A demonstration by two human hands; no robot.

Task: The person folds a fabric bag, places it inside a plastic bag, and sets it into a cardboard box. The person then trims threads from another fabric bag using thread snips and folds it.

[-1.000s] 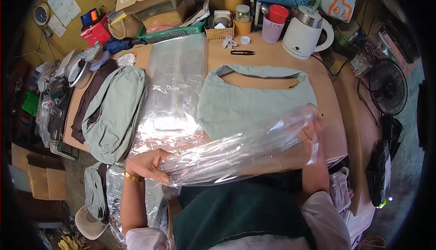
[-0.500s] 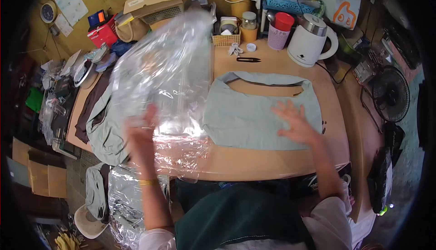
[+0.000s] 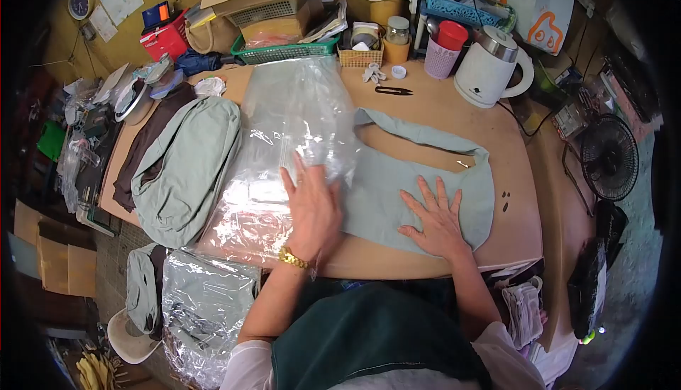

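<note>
A pale grey-green cloth bag (image 3: pixel 397 191) lies flat on the table, its wide strap loop toward the back. My right hand (image 3: pixel 436 218) rests on its front part, fingers spread. Left of it, a clear plastic sheet or bag (image 3: pixel 277 127) is spread flat and overlaps the cloth bag's left side. My left hand (image 3: pixel 312 209) is over the plastic near that overlap, fingers apart and slightly blurred, holding nothing. Farther left lies another pale green cloth bag (image 3: pixel 188 170), beside a dark brown cloth (image 3: pixel 145 156).
Dark thread snips (image 3: pixel 394 91) and a white cap (image 3: pixel 399 71) lie behind the cloth bag. A white kettle (image 3: pixel 489 71) stands at the back right, beside a pink cup (image 3: pixel 440 58). A green basket (image 3: pixel 284 51) holds boxes. Plastic-wrapped goods (image 3: pixel 209 312) sit below the table's left edge.
The plastic, raised and billowing before, now lies flat on the table. My left hand has moved right across it. My right hand has slid slightly left and toward me on the cloth bag.
</note>
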